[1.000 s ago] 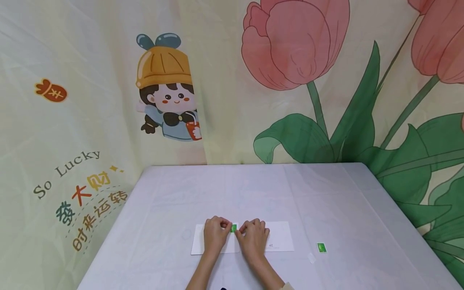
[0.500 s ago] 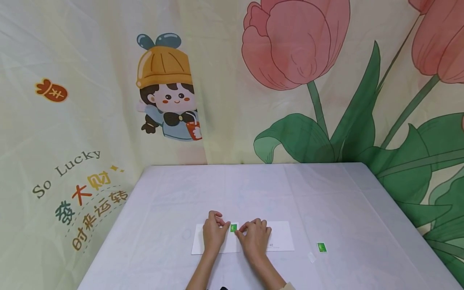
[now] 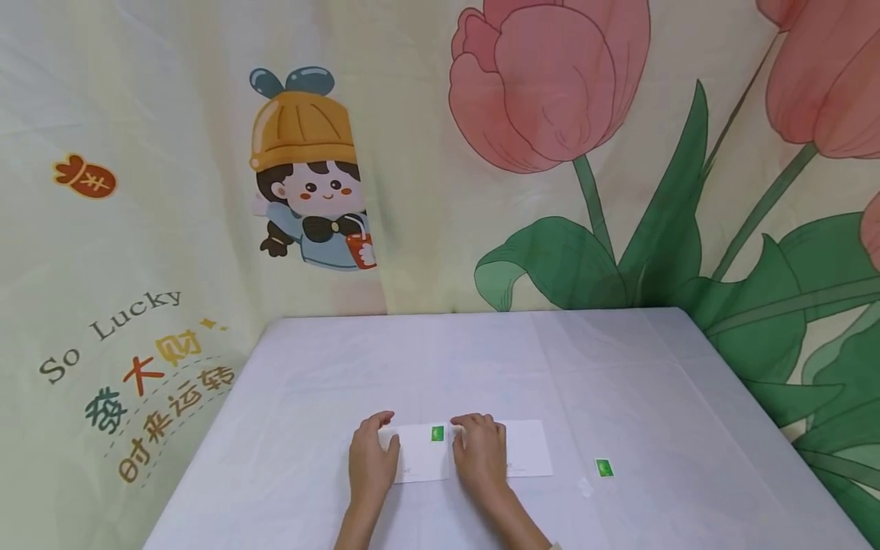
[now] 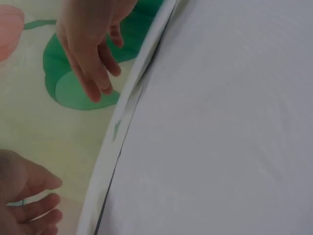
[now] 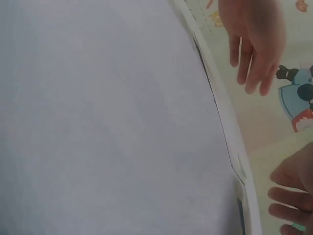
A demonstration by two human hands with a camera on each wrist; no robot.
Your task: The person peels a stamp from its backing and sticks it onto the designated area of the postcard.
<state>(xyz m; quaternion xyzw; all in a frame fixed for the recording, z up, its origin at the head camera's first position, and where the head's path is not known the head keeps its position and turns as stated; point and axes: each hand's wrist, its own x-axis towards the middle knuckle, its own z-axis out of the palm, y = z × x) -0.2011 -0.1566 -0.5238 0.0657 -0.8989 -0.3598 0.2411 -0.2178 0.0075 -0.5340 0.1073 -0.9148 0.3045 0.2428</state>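
Note:
In the head view, two white envelopes lie side by side on the table; the left envelope [image 3: 422, 454] bears a green stamp [image 3: 437, 433] near its upper right corner. My left hand [image 3: 371, 456] is over that envelope's left end, its thumb and fingers apart with nothing between them. Just right of the stamp, my right hand [image 3: 479, 451] covers the inner part of the right envelope [image 3: 529, 448], its fingers loosely bent and holding nothing. A second green stamp [image 3: 604, 467] lies on the table to the right. Neither wrist view shows envelopes or stamps.
White cloth covers the table [image 3: 495, 367]. A small pale, see-through scrap [image 3: 586, 487] lies left of the loose stamp. Behind the table's far edge hangs a printed curtain [image 3: 426, 191] with tulips and a cartoon figure.
My left hand has moved left, away from the stamp, and its fingers have spread. The right hand's fingertips have come off the stamp's edge. The head view has shifted slightly.

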